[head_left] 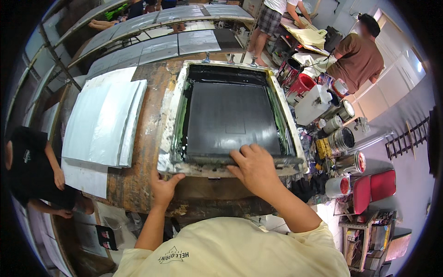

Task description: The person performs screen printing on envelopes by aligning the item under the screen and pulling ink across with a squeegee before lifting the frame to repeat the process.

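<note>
A screen printing frame (168, 117) lies before me on the worn wooden table, its pale wooden rails smeared with ink. Black ink coats the mesh (228, 115), with a thicker wet band at the far side and green along both sides. My left hand (164, 188) grips the frame's near left corner, thumb along the rail. My right hand (254, 168) is closed over the near rail right of its middle, fingertips reaching over the inner edge. A dark strip runs along that rail; I cannot tell whether it is a separate tool. Whatever lies beneath the frame is hidden.
Left of the frame lies a stack of white sheets (104, 122). Paint cans (341, 138), a red bucket (302, 87) and a white jug (314, 105) crowd the right side. Racks with flat panels (159, 48) stand behind. Other people are at left, behind and at right.
</note>
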The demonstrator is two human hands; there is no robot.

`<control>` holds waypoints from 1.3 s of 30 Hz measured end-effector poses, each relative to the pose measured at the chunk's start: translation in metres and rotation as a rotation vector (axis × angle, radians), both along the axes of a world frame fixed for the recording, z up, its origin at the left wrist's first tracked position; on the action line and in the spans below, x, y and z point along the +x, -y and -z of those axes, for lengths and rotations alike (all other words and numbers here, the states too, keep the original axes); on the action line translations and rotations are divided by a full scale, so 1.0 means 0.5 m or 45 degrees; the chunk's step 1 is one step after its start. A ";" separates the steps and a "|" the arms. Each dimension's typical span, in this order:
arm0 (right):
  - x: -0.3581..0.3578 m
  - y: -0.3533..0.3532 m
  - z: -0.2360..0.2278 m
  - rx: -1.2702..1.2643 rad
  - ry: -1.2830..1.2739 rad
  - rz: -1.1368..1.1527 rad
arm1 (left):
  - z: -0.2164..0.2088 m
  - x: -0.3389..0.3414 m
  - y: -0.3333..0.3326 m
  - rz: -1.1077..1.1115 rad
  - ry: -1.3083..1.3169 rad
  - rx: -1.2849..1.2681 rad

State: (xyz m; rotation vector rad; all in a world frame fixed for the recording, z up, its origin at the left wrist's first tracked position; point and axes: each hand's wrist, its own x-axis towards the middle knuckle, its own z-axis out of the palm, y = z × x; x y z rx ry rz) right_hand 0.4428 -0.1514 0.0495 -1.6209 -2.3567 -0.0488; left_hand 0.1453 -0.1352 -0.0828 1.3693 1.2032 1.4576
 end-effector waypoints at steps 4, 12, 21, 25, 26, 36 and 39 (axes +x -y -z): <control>-0.006 -0.046 -0.125 0.424 0.008 0.058 | -0.153 0.019 -0.051 -0.225 -0.219 0.085; 0.032 -0.226 -0.285 0.863 -0.049 -0.043 | -0.132 0.077 -0.043 -0.030 -1.400 0.098; 0.013 -0.249 -0.383 0.551 -0.366 -0.009 | 0.049 0.096 0.052 0.179 -1.722 -0.302; 0.003 -0.250 -0.387 0.522 -0.523 -0.099 | 0.021 0.103 0.049 0.192 -1.689 -0.299; -0.001 -0.247 -0.378 0.638 -0.458 -0.104 | 0.018 0.104 0.049 0.205 -1.677 -0.311; -0.020 -0.248 -0.423 0.280 -0.209 0.328 | -0.139 0.182 -0.113 -0.077 -0.978 0.319; 0.022 -0.258 -0.357 0.693 -0.131 -0.002 | -0.172 0.186 -0.118 -0.231 -0.715 0.302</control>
